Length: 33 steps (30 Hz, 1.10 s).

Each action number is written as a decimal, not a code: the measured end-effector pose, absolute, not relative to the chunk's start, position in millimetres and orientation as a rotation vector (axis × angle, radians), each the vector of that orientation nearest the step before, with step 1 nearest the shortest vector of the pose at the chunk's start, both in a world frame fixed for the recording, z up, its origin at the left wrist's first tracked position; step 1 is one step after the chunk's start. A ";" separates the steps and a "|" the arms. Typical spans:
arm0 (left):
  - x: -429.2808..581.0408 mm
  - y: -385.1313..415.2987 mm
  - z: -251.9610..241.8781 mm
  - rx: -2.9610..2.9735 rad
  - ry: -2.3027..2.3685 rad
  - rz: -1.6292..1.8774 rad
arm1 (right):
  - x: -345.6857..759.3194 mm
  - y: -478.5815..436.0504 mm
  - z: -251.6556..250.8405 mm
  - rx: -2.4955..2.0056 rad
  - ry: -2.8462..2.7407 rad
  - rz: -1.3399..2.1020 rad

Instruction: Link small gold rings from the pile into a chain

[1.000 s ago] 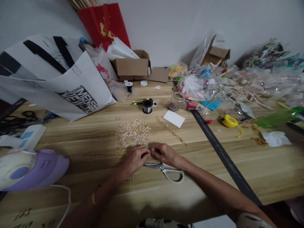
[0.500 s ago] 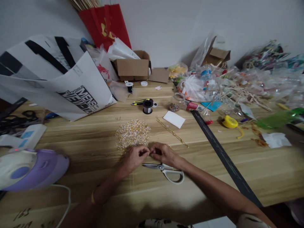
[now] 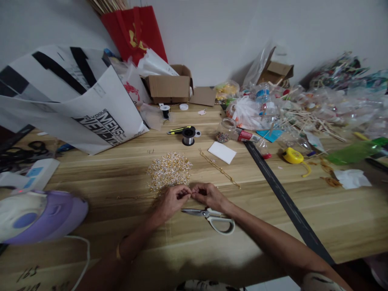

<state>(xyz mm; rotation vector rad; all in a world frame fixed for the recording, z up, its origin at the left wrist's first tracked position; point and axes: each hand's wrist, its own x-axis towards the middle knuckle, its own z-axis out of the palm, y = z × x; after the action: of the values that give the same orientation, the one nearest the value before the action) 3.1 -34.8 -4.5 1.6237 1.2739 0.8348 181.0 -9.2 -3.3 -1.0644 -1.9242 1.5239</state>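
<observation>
Wooden tabletop [image 3: 103, 173] bears golden pile [image 3: 169, 171] just beyond left fingers [image 3: 182, 189].

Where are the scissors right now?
In the head view, the scissors lie on the wood-grain table, just below the right hand in the picture, blades pointing left.

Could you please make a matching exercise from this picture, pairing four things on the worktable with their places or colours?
1. Scissors
2. Glittery pile
3. Tape measure
4. White card

A. Yellow, right of the dark strip
B. Flat, just beyond the gold chain
C. Pale handles, on the near side of the right hand
D. Gold and clear, just beyond the left hand

Pairs: 1-C, 2-D, 3-A, 4-B
</observation>
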 end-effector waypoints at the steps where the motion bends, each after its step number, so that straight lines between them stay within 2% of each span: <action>1: 3.3 -34.7 -4.2 1.621 1.273 0.839 | 180.4 -8.9 -2.6 -1.059 -1.883 1.580; 8: 2.9 -35.0 -4.8 1.645 1.266 0.836 | 177.7 -9.9 3.7 -1.066 -1.789 1.684; 33: 3.3 -34.1 -5.3 1.579 1.223 0.845 | 177.3 -9.1 4.8 -1.132 -1.739 1.717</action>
<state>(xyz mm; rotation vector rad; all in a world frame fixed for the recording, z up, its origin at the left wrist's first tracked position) 3.3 -34.1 -5.3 1.5793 1.2229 0.8447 177.3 -9.1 4.8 -1.1316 -1.7392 1.7170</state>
